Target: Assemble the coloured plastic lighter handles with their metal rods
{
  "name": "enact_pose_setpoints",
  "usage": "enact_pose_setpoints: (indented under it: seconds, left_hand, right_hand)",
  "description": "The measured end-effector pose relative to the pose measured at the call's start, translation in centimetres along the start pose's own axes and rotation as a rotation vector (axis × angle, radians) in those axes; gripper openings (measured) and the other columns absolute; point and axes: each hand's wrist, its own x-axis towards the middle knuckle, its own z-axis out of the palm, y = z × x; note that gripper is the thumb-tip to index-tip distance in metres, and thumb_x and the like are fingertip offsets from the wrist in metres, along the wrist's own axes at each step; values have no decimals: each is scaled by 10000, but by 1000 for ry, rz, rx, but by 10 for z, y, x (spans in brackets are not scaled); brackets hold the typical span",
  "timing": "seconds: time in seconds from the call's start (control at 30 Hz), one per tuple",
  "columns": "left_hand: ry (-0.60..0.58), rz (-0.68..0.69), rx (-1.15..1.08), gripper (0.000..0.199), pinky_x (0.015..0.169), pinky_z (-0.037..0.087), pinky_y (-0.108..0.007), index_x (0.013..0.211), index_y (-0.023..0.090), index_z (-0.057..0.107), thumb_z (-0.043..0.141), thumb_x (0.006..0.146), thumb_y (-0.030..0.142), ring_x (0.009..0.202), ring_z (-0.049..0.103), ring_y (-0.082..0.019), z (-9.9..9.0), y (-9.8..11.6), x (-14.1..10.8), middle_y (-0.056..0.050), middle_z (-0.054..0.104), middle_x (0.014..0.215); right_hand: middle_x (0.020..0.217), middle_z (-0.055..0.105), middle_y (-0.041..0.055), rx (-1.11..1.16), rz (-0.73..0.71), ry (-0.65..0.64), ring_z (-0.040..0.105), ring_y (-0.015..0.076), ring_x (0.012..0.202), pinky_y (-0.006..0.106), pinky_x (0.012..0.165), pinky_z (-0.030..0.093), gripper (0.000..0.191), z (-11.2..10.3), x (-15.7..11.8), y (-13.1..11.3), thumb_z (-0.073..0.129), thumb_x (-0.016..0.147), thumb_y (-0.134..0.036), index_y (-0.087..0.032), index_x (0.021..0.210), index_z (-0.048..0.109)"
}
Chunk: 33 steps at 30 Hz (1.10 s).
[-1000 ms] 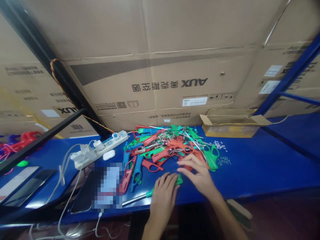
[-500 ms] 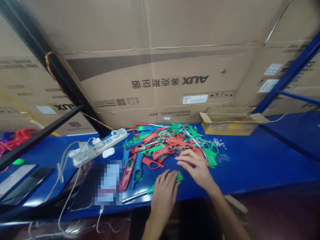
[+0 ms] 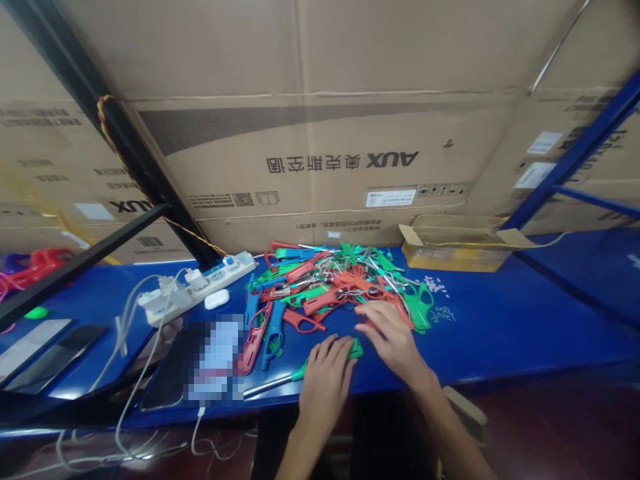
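Note:
My left hand (image 3: 326, 380) lies over a green long-nosed lighter (image 3: 356, 348), its fingers closed around the body. The lighter's metal tube points left along the table's front edge, and the hand covers the middle of its handle. My right hand (image 3: 393, 340) hovers at the near edge of a heap of parts, fingers bent, with a small gap between thumb and forefinger. I make out nothing held there. The heap holds red lighter shells (image 3: 323, 301), blue shells (image 3: 274, 333), green shells (image 3: 420, 307) and metal tubes, jumbled together.
An open cardboard box (image 3: 455, 257) stands at the back right, near small pale pieces (image 3: 436, 285) and thin wires (image 3: 443, 315). A power strip (image 3: 200, 287), a white earphone case (image 3: 217, 299) and a tablet (image 3: 170, 367) are at left. Large cartons (image 3: 320, 133) wall the back.
The view has shifted slightly. My left hand stays on the green lighter, and my right hand remains by the heap with its fingers barely moved.

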Motion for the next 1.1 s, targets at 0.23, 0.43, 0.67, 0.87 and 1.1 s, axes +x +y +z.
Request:
enact_pose_setpoints:
  seconds: [0.23, 0.43, 0.67, 0.87, 1.1]
  left_hand:
    - [7, -2, -6, 306, 979, 507, -472, 1314, 199, 622, 537, 1021, 212, 1209, 634, -287, 1, 0, 0, -68, 718, 1293]
    - [42, -10, -3, 298, 979, 501, -478, 1298, 217, 636, 539, 1016, 204, 1183, 653, -278, -2, 2, 0, -45, 733, 1270]
    - [49, -15, -16, 317, 974, 504, -454, 1319, 245, 632, 549, 1014, 219, 1184, 646, -268, 0, 0, -2, -34, 734, 1266]
    - [80, -2, -10, 279, 919, 515, -420, 1268, 232, 656, 566, 1005, 215, 1125, 653, -254, 0, 0, -1, -27, 741, 1238]
    - [90, 7, -16, 289, 903, 522, -426, 1281, 228, 649, 518, 1024, 223, 1121, 654, -264, 1, 0, -1, -47, 746, 1225]
  right_hand:
    - [1032, 715, 62, 4, 45, 62, 706, 193, 944, 331, 862, 579, 217, 13, 1, -3, 585, 1002, -205, -242, 1200, 666]
    - [1058, 697, 69, -2, 79, 46, 706, 190, 982, 300, 865, 583, 197, 11, 7, -9, 571, 1010, -238, -254, 1095, 747]
    - [1032, 798, 50, 44, 186, 78, 751, 208, 1013, 317, 941, 590, 236, 2, -8, -6, 546, 1019, -254, -257, 1119, 759]
    - [968, 787, 29, 4, 194, 132, 739, 222, 1013, 376, 1010, 566, 113, 8, -9, -4, 714, 924, -288, -279, 1012, 785]
    - [1145, 788, 34, 43, 106, 80, 728, 242, 1126, 492, 1101, 515, 254, 7, -18, -5, 588, 992, -217, -304, 1155, 762]
